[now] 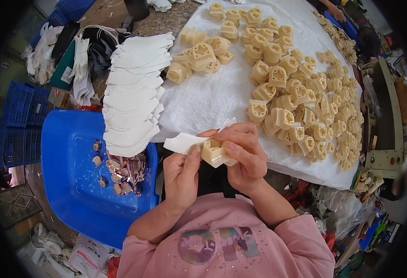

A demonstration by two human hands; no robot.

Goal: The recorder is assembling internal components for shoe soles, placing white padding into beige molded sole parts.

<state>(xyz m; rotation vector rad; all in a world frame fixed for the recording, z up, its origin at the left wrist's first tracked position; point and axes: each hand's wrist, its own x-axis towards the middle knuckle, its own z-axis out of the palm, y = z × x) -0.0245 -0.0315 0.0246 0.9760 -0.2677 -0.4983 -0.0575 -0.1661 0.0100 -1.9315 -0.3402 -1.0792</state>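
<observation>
In front of my chest, both hands are closed at a cream moulded plastic piece (215,154) that looks like a block shoe heel. A white flat cut strip (179,143) lies against its far side, one end sticking out to the left and a small tip showing behind my right fingers. My left hand (183,172) pinches the strip between thumb and fingers beside the heel. The fingers of my right hand (246,155) wrap the heel's right side and press at the strip; these fingers partly hide the contact.
Overlapping white strips (131,102) hang over the table edge at left. Cream heels (287,92) crowd the white sheet (189,106) on the right, with a smaller heap (201,56) at the far left. Below left, a blue tub (73,194) holds small shiny pieces (124,173).
</observation>
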